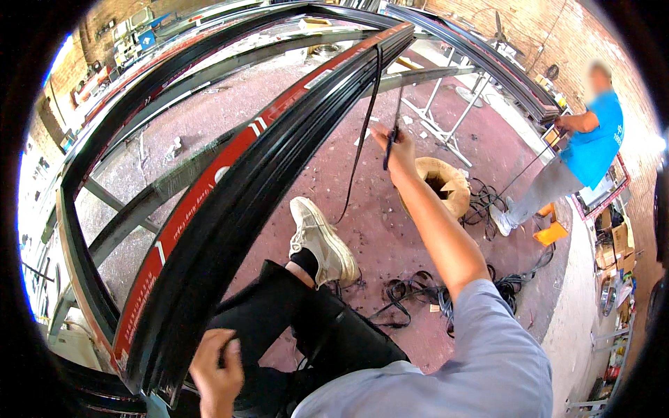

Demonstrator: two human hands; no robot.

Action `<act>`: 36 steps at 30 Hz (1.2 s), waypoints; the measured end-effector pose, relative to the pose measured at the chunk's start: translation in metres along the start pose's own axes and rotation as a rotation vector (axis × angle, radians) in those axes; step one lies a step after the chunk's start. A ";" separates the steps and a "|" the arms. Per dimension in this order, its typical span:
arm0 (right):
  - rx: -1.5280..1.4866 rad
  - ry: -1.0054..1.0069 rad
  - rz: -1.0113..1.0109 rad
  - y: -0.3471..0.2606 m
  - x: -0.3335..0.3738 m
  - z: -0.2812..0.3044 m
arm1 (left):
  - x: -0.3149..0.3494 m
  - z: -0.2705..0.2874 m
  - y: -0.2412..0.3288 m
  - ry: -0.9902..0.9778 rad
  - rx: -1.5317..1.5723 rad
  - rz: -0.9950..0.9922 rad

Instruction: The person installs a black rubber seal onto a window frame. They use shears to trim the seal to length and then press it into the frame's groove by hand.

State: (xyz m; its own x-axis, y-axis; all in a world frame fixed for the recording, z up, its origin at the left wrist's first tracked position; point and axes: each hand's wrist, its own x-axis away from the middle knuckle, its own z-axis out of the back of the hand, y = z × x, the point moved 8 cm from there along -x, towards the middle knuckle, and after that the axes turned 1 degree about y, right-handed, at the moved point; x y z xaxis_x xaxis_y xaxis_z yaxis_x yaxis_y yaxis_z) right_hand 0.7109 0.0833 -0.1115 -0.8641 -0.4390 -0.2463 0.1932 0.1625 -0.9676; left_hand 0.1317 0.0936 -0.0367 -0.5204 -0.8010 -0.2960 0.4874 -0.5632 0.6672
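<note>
My right hand is stretched forward, closed round a slim tool with a dark handle and a thin shaft pointing up; its exact kind is unclear. Just left of it, a black strip hangs in a loose curve from the far end of a stack of long black profiles. The stack has a red printed band along its upper edge. Beside the near end of the stack is my left hand, fingers curled in toward the thumb; whatever may lie within is hidden.
More black frames rest on metal supports. A brown ring-shaped roll sits on the reddish floor, with tangled black strips near my legs. At right, a person in a blue shirt works at the frame end, by a yellow container.
</note>
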 end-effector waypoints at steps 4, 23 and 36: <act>0.009 0.013 -0.029 0.015 -0.001 -0.048 | -0.023 -0.072 0.031 -0.153 0.123 -0.331; -0.396 -0.671 -0.193 -0.122 0.323 -0.073 | 0.016 -0.137 0.044 -0.604 0.666 -0.023; -0.452 -0.455 -0.210 -0.157 0.302 -0.072 | 0.071 -0.033 -0.030 -0.139 0.783 0.212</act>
State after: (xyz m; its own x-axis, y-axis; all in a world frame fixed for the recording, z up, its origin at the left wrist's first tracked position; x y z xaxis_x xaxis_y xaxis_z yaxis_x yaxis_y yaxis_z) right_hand 0.3866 -0.0109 -0.0303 -0.5607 -0.8142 -0.1504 -0.2562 0.3433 -0.9036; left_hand 0.1031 0.0475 -0.0999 -0.5796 -0.8129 -0.0564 -0.0180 -0.0564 0.9982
